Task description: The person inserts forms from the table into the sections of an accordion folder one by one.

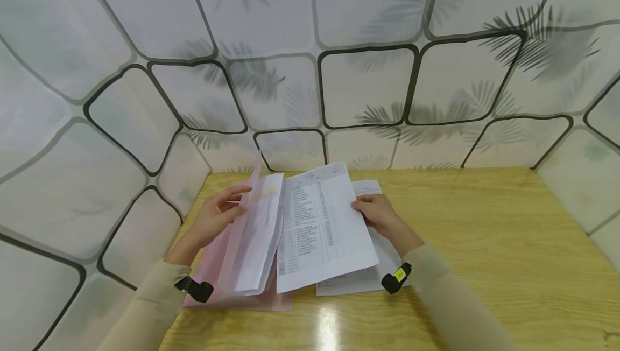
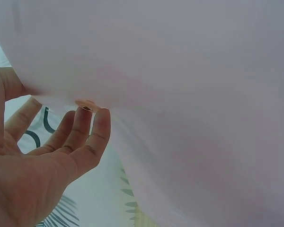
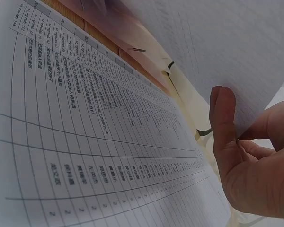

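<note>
White glare on the table (image 1: 484, 243)

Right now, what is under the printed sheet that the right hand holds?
Another printed sheet lies beneath the held sheet; the right wrist view shows its rows. Anything under that lower sheet is covered from view.

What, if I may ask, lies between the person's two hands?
The head view shows, from the left hand to the right hand, the pink folder's raised cover, the pages beside it, then the printed sheet the right hand holds.

Beige sleeves (image 1: 450, 292), black wrist devices (image 1: 391, 284), yellow patch (image 1: 400, 274) on right
</note>
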`<state>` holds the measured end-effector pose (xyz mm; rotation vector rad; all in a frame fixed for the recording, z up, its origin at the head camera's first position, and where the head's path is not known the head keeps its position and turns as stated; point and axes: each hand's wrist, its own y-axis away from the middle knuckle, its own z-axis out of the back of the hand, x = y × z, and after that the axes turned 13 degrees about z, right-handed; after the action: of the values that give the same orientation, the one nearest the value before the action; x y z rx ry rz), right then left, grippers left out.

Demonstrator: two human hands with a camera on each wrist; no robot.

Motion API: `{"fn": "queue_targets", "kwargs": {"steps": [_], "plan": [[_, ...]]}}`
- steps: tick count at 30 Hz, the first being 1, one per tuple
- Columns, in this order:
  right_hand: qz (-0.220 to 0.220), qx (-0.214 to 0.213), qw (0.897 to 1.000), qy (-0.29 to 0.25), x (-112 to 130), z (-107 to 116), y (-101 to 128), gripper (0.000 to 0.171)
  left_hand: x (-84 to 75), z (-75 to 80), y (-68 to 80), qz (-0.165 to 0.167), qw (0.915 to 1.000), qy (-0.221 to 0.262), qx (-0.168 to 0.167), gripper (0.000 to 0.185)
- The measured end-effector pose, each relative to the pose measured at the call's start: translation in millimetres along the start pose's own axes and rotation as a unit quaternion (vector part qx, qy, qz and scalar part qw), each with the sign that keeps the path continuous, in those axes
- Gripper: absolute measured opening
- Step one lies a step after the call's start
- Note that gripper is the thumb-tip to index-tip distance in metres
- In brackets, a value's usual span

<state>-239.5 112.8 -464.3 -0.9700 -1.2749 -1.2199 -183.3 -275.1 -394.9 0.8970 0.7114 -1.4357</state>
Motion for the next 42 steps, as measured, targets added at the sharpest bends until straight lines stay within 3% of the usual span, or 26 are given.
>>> {"fn": "queue_targets", "kwargs": {"steps": [9, 20, 32, 39, 42], "plan": [[0.002, -0.039, 0.999, -0.026, -1.5, -2.0, 2.4, 0.043, 0.3, -0.1, 0.7, 0.001, 1.0, 0.006, 0.001, 0.046], [0.001, -0.023, 0.999, -0.045, -7.8, -16.3, 8.1, 0.04, -2.6, 0.1, 2.4, 0.002, 1.0, 0.007, 0.0, 0.046], [-0.002, 0.045, 0.999, 0.014, -3.2, -34.2, 13.0, 0.049, -5.5, -1.4, 3.6, 0.007, 0.9999, 0.009, -0.001, 0.046], [0.013, 0.055, 0.997, 0.053, 1.4, -35.8, 19.9, 0.027, -4.4, -0.5, 1.6, 0.008, 0.9999, 0.009, -0.005, 0.046], [0.014, 0.057, 0.996, 0.061, 1.5, -35.8, 21.0, 0.028, -3.1, -0.5, 1.4, 0.004, 0.9999, 0.008, -0.007, 0.046]]}}
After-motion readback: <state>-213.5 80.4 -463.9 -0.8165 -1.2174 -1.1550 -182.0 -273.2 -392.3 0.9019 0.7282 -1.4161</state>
